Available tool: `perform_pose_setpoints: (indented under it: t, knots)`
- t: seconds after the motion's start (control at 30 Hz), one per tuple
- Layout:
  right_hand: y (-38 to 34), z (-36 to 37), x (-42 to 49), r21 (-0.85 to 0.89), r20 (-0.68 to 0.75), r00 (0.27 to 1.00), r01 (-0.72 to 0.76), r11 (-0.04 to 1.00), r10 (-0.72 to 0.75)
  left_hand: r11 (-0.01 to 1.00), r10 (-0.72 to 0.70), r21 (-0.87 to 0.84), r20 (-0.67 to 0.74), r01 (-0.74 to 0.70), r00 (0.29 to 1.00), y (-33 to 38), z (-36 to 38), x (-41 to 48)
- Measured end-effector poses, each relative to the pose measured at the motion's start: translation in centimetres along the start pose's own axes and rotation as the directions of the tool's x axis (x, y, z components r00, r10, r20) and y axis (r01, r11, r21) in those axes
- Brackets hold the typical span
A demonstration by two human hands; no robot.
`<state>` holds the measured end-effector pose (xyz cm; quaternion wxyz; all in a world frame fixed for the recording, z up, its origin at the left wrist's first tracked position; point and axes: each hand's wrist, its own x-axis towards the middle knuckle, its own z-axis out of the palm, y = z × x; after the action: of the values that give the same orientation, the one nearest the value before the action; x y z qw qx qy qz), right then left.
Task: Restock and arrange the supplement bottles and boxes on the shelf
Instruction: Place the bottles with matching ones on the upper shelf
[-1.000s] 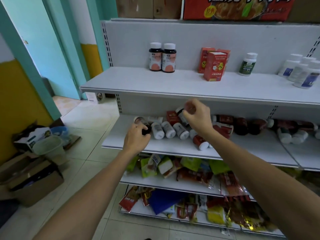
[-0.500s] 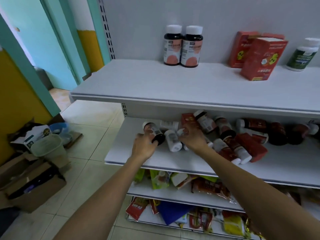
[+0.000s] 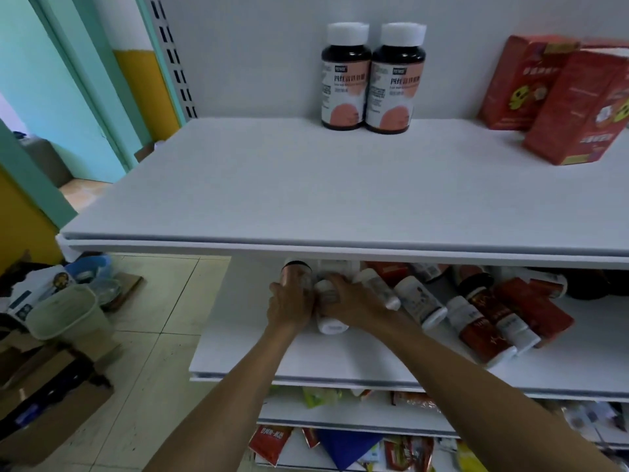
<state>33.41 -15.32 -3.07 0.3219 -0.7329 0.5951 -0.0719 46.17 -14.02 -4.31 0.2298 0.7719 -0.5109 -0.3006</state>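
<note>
Both hands meet on the middle shelf (image 3: 258,356), the left hand (image 3: 289,303) wrapped round a copper-labelled bottle (image 3: 295,272), the right hand (image 3: 350,299) cupping a white-capped bottle (image 3: 328,321) lying cap-toward-me, with the upright pair (image 3: 372,80) above and beyond.

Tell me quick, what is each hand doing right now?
Left hand: fingers closed around a dark bottle on the lower shelf.
Right hand: closed over a white-capped bottle lying there.
</note>
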Motion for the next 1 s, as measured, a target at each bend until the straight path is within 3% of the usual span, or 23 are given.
perform_pose_setpoints:
  t: [0.13, 0.23, 0.3, 0.37, 0.43, 0.5, 0.6, 0.8, 0.9, 1.0]
  knots:
    - [0.1, -0.2, -0.6, 0.05, -0.024, 0.999, 0.024, 0.998, -0.022, 0.988, 0.075, -0.134, 0.019, -0.072, 0.997, -1.0, -1.5, -0.7]
    - [0.6, -0.8, -1.4, 0.37, -0.052, 0.998, -0.025, 0.929, 0.048, 0.94, 0.053, -0.338, 0.032, -0.039, 0.998, -1.9, -2.8, -2.4]
    - [0.5, -1.5, -2.6, 0.622, -0.057, 0.993, -0.047, 0.782, 0.105, 0.838, -0.002, -0.544, 0.073, 0.042, 0.997, -2.1, -3.4, -3.7]
    - [0.2, -2.3, -4.4, 0.855, -0.008, 0.985, -0.082, 0.513, 0.17, 0.702, -0.037, -0.701, 0.142, 0.127, 0.989, -1.7, -3.9, -5.3]
    - [0.1, -2.8, -6.5, 0.957, 0.068, 0.985, -0.11, 0.268, 0.158, 0.584, -0.041, -0.789, 0.206, 0.19, 0.978, -1.0, -4.4, -7.4]
    - [0.3, -3.4, -8.6, 0.975, 0.083, 0.989, -0.106, 0.193, 0.125, 0.544, 0.003, -0.819, 0.22, 0.183, 0.976, -0.2, -4.6, -9.8]
    - [0.0, -5.2, -12.5, 0.98, 0.042, 0.999, -0.048, 0.193, 0.033, 0.512, 0.08, -0.843, 0.237, 0.165, 0.968, 1.0, -5.0, -14.2]
    - [0.1, -7.8, -20.9, 0.969, -0.046, 0.992, 0.073, 0.238, -0.117, 0.288, 0.25, -0.936, 0.277, 0.202, 0.928, 3.3, -6.5, -23.8]
    - [-0.3, -9.4, -24.6, 0.953, -0.079, 0.984, 0.121, 0.278, -0.159, 0.402, 0.287, -0.913, 0.199, 0.071, 0.937, 5.3, -7.4, -27.6]
    - [-1.2, -11.6, -27.3, 0.929, -0.13, 0.979, 0.176, 0.325, -0.16, 0.506, 0.297, -0.85, 0.012, -0.146, 0.955, 8.0, -8.6, -29.9]
